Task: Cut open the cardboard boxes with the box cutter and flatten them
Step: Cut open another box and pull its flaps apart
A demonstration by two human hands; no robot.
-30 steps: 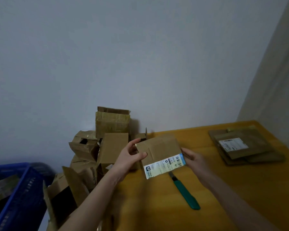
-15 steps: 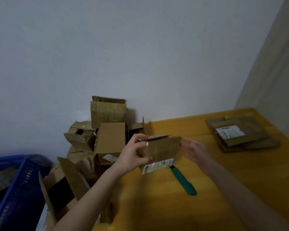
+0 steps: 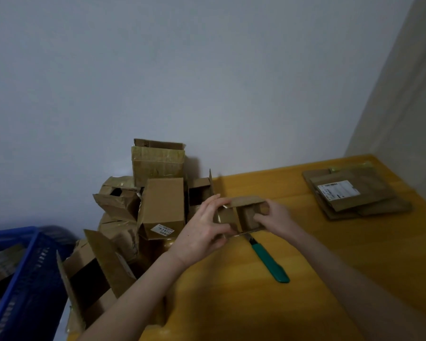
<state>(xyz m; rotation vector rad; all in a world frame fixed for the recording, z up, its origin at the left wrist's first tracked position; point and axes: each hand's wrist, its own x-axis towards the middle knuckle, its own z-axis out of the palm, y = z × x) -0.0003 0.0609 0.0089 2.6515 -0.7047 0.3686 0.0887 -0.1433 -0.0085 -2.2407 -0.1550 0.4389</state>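
My left hand (image 3: 202, 232) grips the left end of a small open brown cardboard box (image 3: 246, 215) above the yellow wooden table (image 3: 305, 291); my right hand (image 3: 274, 219) hooks its right wall. The green-handled box cutter (image 3: 268, 260) lies beneath.

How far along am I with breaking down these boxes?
Done: a stack of flattened boxes lies far right on the table. In hand: the left hand and right hand hold a small box, not yet flat; the box cutter lies unheld on the table. Left: the pile of standing boxes at the left edge.
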